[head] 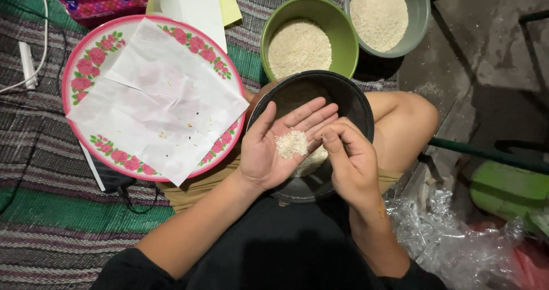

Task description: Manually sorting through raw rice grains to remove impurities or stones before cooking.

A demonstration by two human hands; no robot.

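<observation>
While seated on a striped mat [51,210], head view: left hand [274,147] palm up, fingers spread flat, cradling small heap of rice [291,143] over black bowl [343,95] on lap | right hand [350,158] fingertips pinched together, touching left fingers beside heap | green bowl [343,38] and grey bowl [420,10] of rice beyond | floral plate [86,61] with creased white paper [160,101] to left.
</observation>
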